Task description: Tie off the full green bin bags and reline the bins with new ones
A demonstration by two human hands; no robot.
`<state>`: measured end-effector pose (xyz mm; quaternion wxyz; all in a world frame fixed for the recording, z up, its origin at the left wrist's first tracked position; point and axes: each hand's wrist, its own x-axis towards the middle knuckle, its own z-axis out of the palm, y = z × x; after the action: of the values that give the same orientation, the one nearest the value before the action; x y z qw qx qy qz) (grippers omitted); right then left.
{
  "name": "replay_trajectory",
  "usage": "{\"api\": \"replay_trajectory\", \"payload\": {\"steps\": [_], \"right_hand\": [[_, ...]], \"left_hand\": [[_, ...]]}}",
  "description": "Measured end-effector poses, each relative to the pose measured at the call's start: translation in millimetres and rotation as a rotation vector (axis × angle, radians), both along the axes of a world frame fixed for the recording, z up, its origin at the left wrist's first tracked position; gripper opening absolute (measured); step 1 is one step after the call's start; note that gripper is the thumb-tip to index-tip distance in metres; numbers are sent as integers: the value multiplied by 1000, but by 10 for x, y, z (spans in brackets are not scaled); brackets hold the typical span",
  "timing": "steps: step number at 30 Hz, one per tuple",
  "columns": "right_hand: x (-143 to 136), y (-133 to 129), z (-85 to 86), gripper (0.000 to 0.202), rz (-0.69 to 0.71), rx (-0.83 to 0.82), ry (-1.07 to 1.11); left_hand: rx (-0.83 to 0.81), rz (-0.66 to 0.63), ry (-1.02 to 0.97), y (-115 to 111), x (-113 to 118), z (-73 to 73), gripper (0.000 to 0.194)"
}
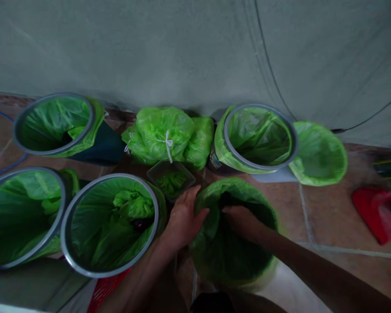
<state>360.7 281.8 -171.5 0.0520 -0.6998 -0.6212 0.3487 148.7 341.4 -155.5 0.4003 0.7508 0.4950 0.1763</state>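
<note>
Left hand (pixel 183 217) was open, thumb apart from fingers, at left rim of lower-centre bin (pixel 234 278); contact unclear. Right hand (pixel 243 222) reached inside, fingers curled; could not tell whether liner (pixel 211 217) was pinched. Six lined bins in all, that one between and below hands; four had smooth grey rings. At least two bulging, crinkled green bags (pixel 164 132) sat upper centre, white tie (pixel 168 143) on one. One clear tub (pixel 171 179) below, roughly square. Liners were thin, translucent plastic.

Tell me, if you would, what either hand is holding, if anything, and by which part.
Cannot be told: right hand is inside the green bin liner, left hand at its rim.
</note>
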Motion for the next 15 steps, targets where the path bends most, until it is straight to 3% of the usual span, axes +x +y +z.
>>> {"api": "replay_trajectory", "payload": {"steps": [3,6,10,15], "right_hand": [[229,134,186,26,-88,255,-42],[476,328,265,31,-189,494,-46],[611,522,100,30,-108,430,-42],[671,504,-163,32,66,309,-26]], "left_hand": [[64,6,-12,192,186,166,44],[138,-44,34,424,533,229,30],[147,-220,290,601,905,118,30],[189,-369,418,576,914,-17,29]]}}
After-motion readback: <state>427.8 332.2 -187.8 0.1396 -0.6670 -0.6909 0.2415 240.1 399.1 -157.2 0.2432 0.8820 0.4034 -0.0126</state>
